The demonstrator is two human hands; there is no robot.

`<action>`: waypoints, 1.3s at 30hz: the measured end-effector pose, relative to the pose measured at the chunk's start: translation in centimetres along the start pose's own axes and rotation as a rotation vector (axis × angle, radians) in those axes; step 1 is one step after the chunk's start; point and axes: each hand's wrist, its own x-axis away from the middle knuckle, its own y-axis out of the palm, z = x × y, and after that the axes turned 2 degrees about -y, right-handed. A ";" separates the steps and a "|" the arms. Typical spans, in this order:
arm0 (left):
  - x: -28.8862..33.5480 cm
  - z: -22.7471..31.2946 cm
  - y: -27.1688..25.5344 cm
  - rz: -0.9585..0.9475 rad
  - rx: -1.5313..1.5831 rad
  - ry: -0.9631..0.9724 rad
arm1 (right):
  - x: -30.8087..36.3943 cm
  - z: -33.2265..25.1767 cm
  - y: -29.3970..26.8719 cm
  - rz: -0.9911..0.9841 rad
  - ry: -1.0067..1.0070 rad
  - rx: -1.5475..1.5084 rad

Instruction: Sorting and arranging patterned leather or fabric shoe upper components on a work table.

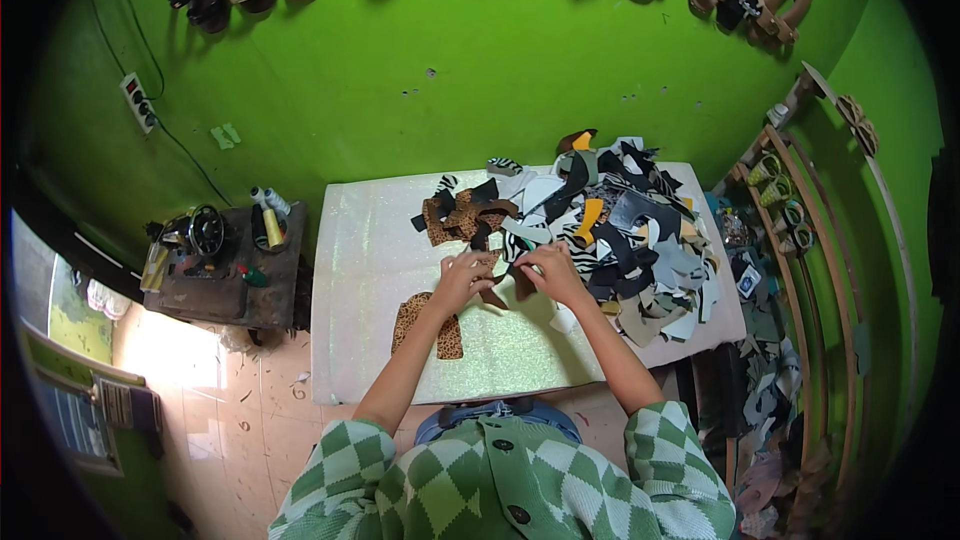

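Bright green wall [500, 90] behind pale, glittery-surfaced rectangular table [352, 290]. Observed above table's middle: left hand [464, 278], fingers curled — unable to tell whether gripping; right hand [553, 271], pinching dark brown, floppy fabric-like scrap [524, 286]. Heaped across table's right half: multicoloured, irregular fabric-like offcuts [650, 212]. Laid toward table's front edge, left of centre — brown leopard-print, fabric-like pieces [450, 338].

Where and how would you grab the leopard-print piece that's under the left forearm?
Probably pinch the lower right corner of the leopard-print piece with the right hand, coming from the right. That corner shows beyond the left forearm, which hides the middle; the piece appears to lie flat on the table, apart from the scrap pile.
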 end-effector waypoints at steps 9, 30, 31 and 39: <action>4.2 -2.8 4.6 -0.387 0.138 -0.186 | 8.8 3.0 4.8 -0.277 0.423 -0.579; 9.7 -1.4 8.2 -0.166 -0.448 -0.151 | 10.2 1.5 9.9 -0.191 0.161 0.220; 9.7 -1.3 8.0 -0.159 -0.452 -0.157 | 9.4 1.7 10.2 -0.171 0.135 0.187; 12.4 -1.8 6.1 0.069 -0.369 -0.321 | 1.8 1.8 13.9 -0.191 0.069 0.099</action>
